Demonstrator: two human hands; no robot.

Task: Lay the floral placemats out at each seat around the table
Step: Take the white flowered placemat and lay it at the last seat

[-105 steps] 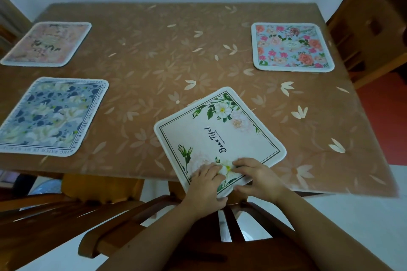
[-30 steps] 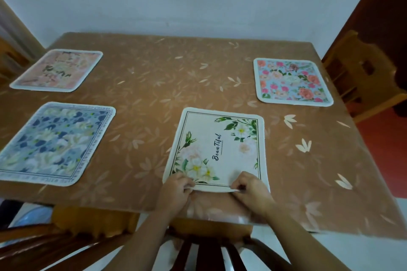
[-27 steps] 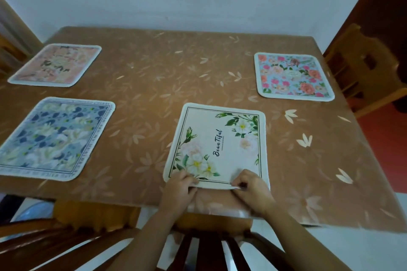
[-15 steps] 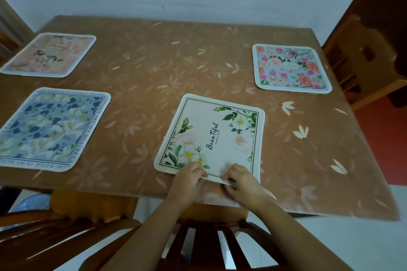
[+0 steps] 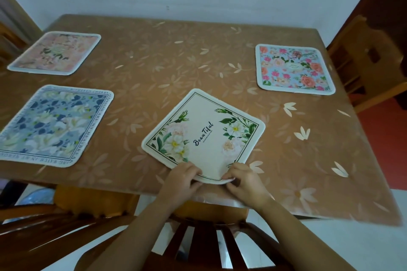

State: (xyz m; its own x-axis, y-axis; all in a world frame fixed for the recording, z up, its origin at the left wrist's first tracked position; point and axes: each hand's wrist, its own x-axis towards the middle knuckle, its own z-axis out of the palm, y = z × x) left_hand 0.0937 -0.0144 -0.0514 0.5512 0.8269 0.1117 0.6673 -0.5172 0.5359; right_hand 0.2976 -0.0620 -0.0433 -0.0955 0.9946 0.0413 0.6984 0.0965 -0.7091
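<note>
Item: cream placemat [image 5: 204,136], bordered in green, printed with white and blush flowers and the word "Beautiful"; lay low in the centre of the frame on the tabletop [image 5: 176,68], turned askew so one corner pointed toward the near table edge. Left hand [image 5: 184,179] and right hand [image 5: 245,181] each pinched that near corner, fingers closed on the mat's edge, which curled up slightly between them; held so, by judgement, to pivot the mat and square it to the seat whose chair back [image 5: 198,242] showed at the bottom of the frame. Item: blue-and-white floral placemat [image 5: 50,125], left of centre, flat, near the left table edge. Item: peach floral placemat [image 5: 56,53], upper left, flat. Item: pale blue placemat with pink roses [image 5: 294,69], upper right, flat, set before a wooden chair [image 5: 361,55] at the right edge. The three lay well apart, each apparently squared to its own seat. Covering: brown cloth with pale flower print, under a clear sheet. Change noted: half a second earlier the cream mat sat closer to square with the near edge, gripped along its lower side; it had since been rotated clockwise to its diamond-like angle, the grip remaining on the same near portion. The other three mats were unchanged. Status, judged: last mat unaligned.
</note>
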